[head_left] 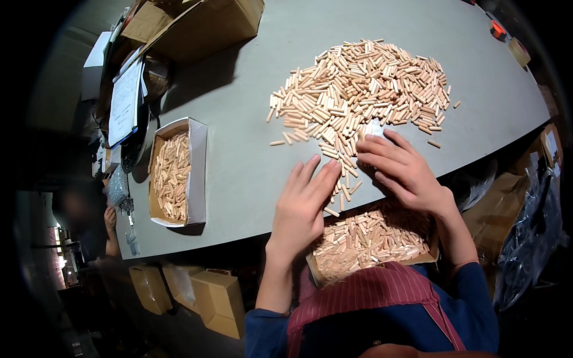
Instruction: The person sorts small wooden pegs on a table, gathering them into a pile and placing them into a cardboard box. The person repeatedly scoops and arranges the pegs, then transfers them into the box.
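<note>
A large heap of small wooden dowels (364,83) lies on the grey table, and a narrow trail of them runs toward the near edge. My left hand (303,203) rests flat beside this trail, fingers stretched out, fingertips touching the nearest dowels. On the trail's other side is my right hand (401,170), its fingers apart and slightly bent, at the heap's near edge. A pale shiny patch shows by its fingertips; I cannot tell what it is. Below the table edge, between my forearms, an open cardboard box (412,260) is filled with dowels.
A white-sided box (197,173) of dowels stands at left on the grey table (250,113). Behind it are a clipboard (126,101) and a large carton (209,30). Tape rolls (518,52) lie far right. Empty cartons (218,301) sit lower left; another person's hand (110,219) shows far left.
</note>
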Available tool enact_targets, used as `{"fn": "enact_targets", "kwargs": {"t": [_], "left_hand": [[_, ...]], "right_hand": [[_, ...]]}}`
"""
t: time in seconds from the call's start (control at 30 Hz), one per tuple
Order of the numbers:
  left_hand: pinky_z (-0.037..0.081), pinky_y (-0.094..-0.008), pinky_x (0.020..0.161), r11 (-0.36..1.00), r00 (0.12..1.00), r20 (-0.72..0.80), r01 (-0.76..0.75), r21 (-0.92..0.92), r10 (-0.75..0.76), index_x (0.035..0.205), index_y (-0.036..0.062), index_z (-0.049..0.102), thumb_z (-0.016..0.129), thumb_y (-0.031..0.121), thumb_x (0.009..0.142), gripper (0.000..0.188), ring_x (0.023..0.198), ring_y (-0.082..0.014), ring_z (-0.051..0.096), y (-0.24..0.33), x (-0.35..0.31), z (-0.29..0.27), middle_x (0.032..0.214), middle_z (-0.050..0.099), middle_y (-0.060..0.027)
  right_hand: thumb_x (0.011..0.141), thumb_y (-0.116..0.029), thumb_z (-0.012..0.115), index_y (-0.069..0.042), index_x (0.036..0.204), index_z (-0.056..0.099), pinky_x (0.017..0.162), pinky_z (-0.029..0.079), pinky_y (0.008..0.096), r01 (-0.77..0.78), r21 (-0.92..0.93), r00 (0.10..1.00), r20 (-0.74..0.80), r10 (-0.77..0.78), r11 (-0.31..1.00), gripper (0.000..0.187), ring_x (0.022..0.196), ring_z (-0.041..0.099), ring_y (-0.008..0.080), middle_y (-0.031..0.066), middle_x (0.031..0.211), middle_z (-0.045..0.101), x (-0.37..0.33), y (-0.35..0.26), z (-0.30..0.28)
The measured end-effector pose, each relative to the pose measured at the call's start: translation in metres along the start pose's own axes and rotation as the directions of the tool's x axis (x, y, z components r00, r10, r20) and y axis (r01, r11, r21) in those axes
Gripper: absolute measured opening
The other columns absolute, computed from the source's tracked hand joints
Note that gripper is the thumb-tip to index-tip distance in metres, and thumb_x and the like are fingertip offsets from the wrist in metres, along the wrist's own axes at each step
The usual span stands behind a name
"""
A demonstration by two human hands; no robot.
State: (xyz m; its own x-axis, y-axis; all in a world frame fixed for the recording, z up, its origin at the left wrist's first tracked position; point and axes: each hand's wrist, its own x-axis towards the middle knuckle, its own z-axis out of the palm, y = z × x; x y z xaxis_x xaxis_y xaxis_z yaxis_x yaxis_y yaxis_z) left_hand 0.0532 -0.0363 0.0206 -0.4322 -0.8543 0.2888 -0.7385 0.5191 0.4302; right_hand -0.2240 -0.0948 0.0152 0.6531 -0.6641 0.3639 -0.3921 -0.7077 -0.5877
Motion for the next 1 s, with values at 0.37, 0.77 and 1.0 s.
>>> {"fn": "enact_targets", "kwargs": {"t": [0.37,0.77,1.0], "left_hand": [[0.051,-0.0424,0.097,0.95,0.85,-0.426,0.297,-0.095,-0.309,0.124,0.0008,0.072,0.06,-0.005,0.092,0.034,0.109,-0.0346,0.065,0.001,-0.011,0.01,0.117,0.072,-0.0151],[0.042,-0.044,0.094,0.96,0.979,-0.155,0.168,0.222,-0.136,0.143,0.0122,0.065,0.059,-0.004,0.086,0.06,0.102,-0.0304,0.055,0.009,0.022,0.019,0.108,0.06,-0.0083],[0.042,-0.0433,0.099,0.991,0.981,-0.144,0.119,-0.06,-0.127,0.137,0.0075,0.067,0.057,-0.005,0.088,0.052,0.108,-0.0316,0.056,0.0,0.017,0.024,0.114,0.062,-0.0109]], "right_hand": [[0.092,0.004,0.057,0.0,0.124,0.07,0.109,0.047,0.0385,-0.173,0.269,0.909,-0.327,0.259,0.947,0.035,0.127,0.063,0.0309,0.0157,0.135,0.067,-0.012,0.01,0.0],[0.091,-0.004,0.064,-0.006,0.134,0.065,0.108,0.042,0.0473,-0.164,-0.27,0.971,-0.215,0.106,0.949,0.043,0.123,0.054,0.0357,0.0116,0.138,0.061,0.004,-0.005,0.015],[0.09,-0.002,0.062,-0.004,0.128,0.067,0.105,0.046,0.0459,-0.143,-0.077,0.953,-0.28,0.116,0.987,0.039,0.121,0.06,0.0357,0.0134,0.133,0.065,-0.006,0.009,0.009]]}}
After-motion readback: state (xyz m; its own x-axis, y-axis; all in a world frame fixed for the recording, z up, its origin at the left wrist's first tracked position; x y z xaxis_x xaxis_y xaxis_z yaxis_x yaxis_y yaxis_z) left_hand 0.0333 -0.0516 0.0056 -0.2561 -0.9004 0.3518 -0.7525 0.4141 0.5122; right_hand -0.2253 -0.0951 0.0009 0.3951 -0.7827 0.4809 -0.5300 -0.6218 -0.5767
